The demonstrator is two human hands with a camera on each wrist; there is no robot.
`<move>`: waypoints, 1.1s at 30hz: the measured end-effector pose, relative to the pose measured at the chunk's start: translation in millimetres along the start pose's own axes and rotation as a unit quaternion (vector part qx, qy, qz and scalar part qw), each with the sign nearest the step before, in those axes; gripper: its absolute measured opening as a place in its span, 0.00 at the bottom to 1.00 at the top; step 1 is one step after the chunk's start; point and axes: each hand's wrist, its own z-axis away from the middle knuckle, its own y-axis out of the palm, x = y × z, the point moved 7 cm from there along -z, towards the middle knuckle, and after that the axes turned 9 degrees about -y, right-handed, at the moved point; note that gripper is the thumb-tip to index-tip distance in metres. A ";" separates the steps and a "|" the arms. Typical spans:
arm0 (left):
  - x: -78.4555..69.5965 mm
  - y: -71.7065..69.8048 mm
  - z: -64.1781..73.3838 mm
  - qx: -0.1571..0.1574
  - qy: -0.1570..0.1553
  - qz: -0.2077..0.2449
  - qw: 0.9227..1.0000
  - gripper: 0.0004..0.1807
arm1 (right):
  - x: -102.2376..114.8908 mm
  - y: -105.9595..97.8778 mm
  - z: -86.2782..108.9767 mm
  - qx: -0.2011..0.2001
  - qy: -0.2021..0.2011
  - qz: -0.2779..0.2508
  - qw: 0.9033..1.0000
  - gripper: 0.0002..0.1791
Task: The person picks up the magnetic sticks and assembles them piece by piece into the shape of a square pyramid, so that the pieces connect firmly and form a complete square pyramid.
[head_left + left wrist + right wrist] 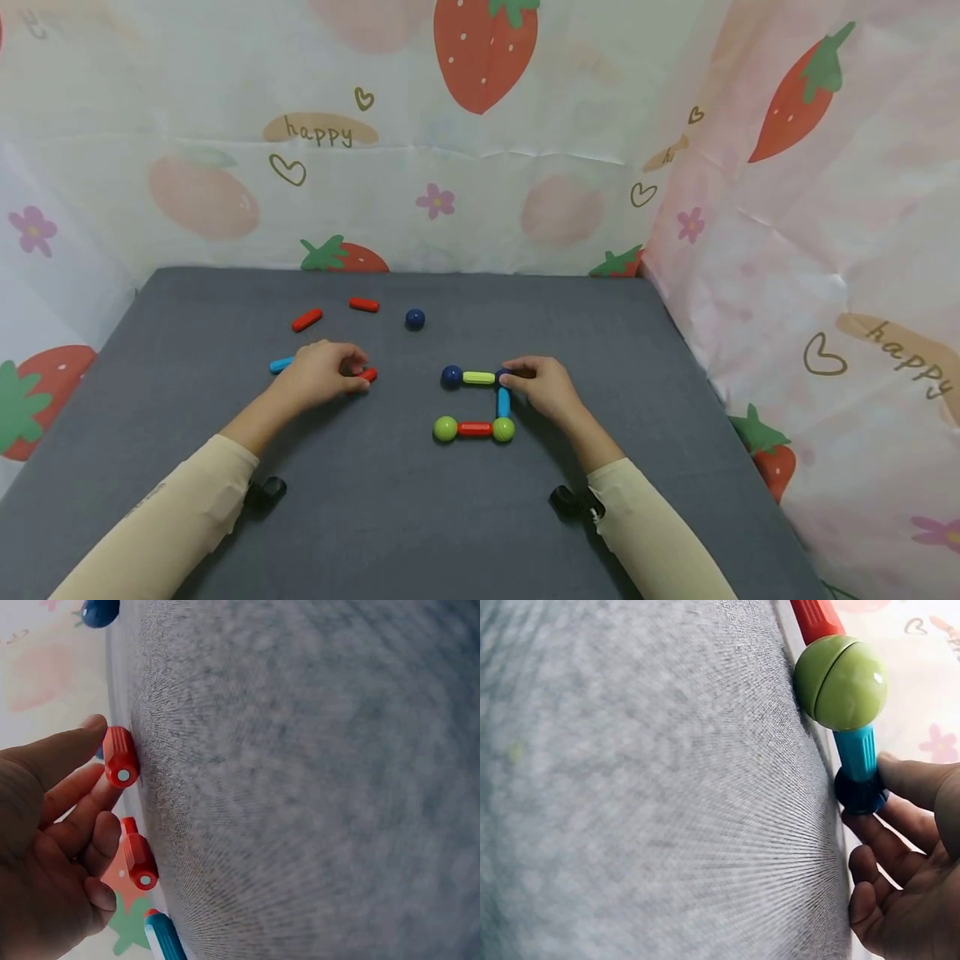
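Observation:
My left hand pinches a red magnetic rod between thumb and fingertips, low over the grey table. On the right, my right hand grips a dark blue ball at one corner of a joined shape. From that ball a yellow-green rod runs left to another dark blue ball. A light blue rod links the held ball to a green ball nearer me. A red rod joins this one to a second green ball.
Two loose red rods lie toward the back left, and a single dark blue ball sits right of them. Partly behind my left hand is a blue rod. A strawberry-printed cloth hangs behind the grey table.

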 end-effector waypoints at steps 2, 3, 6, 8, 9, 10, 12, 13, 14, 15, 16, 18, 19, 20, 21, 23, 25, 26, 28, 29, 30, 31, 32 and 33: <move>-1.1 1.1 -0.8 0.000 0.001 -0.011 1.000 0.22 | -0.6 -0.4 -0.2 0.000 0.002 -0.001 1.000 0.15; -1.7 1.5 -1.0 0.000 0.000 -0.015 1.000 0.21 | -0.7 -0.6 -0.2 0.000 0.003 -0.003 1.000 0.15; -4.0 2.6 -1.3 0.003 0.005 -0.028 1.000 0.20 | -1.2 -1.4 -0.5 0.000 0.008 -0.007 1.000 0.16; -5.3 3.7 -1.7 0.007 0.007 -0.033 0.999 0.18 | -1.4 -1.4 -0.5 0.001 0.012 -0.009 1.000 0.16; -5.8 4.3 -2.0 0.009 0.007 -0.034 0.999 0.18 | -1.5 -1.3 -0.4 0.002 0.013 -0.010 1.000 0.16; -6.2 5.2 -2.5 0.011 0.008 -0.036 0.999 0.17 | -1.7 -1.2 -0.4 0.002 0.014 -0.009 1.000 0.16; -6.5 6.7 -3.8 0.014 0.007 -0.035 0.999 0.15 | -2.2 -1.0 -0.3 0.002 0.015 -0.009 1.000 0.16; -6.4 7.4 -4.5 0.015 0.007 -0.034 0.999 0.14 | -2.3 -0.9 -0.2 0.003 0.016 -0.009 1.000 0.16; -6.3 8.0 -5.1 0.015 0.007 -0.034 0.999 0.14 | -2.5 -0.9 -0.1 0.003 0.016 -0.010 1.000 0.16; -6.0 8.4 -5.6 0.016 0.006 -0.033 0.999 0.13 | -2.5 -0.8 0.0 0.003 0.016 -0.010 1.000 0.16; -5.8 8.7 -6.1 0.016 0.006 -0.033 0.999 0.13 | -2.5 -0.9 0.1 0.002 0.016 -0.010 1.000 0.16; -5.3 8.9 -6.9 0.018 0.007 -0.031 0.999 0.12 | -2.3 -0.9 0.1 0.002 0.016 -0.012 1.000 0.16; -5.0 8.9 -7.2 0.019 0.008 -0.031 0.999 0.12 | -2.2 -0.9 0.0 0.002 0.015 -0.013 1.000 0.16; -4.9 9.0 -7.6 0.020 0.009 -0.031 0.999 0.12 | -2.1 -1.0 -0.1 0.002 0.014 -0.013 1.000 0.16; -4.9 9.0 -7.9 0.022 0.010 -0.031 0.999 0.12 | -1.9 -1.1 -0.2 0.002 0.013 -0.013 1.000 0.16; -4.8 9.1 -8.6 0.024 0.011 -0.033 0.999 0.12 | -1.5 -1.3 -0.3 0.001 0.011 -0.013 1.000 0.17; -5.3 9.4 -9.1 0.028 0.012 -0.031 0.999 0.11 | -1.4 -1.3 -0.4 0.002 0.010 -0.013 1.000 0.17; -5.6 9.7 -9.3 0.031 0.011 -0.029 0.999 0.11 | -1.3 -1.2 -0.4 0.002 0.010 -0.013 1.000 0.17; -6.9 9.8 -9.3 0.037 0.013 -0.021 0.999 0.10 | -1.6 -0.9 -0.5 0.003 0.010 -0.012 1.000 0.17; -7.6 10.1 -9.4 0.040 0.014 -0.017 0.999 0.09 | -1.8 -0.6 -0.6 0.003 0.010 -0.012 1.000 0.17; -8.8 10.3 -9.1 0.042 0.016 -0.012 0.999 0.09 | -2.0 -0.3 -0.7 0.004 0.010 -0.013 1.000 0.17; -9.7 10.7 -8.9 0.044 0.017 -0.007 0.999 0.09 | -2.3 -0.2 -0.8 0.004 0.010 -0.013 1.000 0.17; -10.2 10.9 -8.8 0.046 0.017 -0.001 0.999 0.09 | -2.5 -0.1 -0.8 0.004 0.010 -0.013 1.000 0.17; -11.0 11.3 -8.5 0.048 0.018 0.006 0.999 0.09 | -2.9 -0.1 -0.8 0.003 0.010 -0.013 1.000 0.17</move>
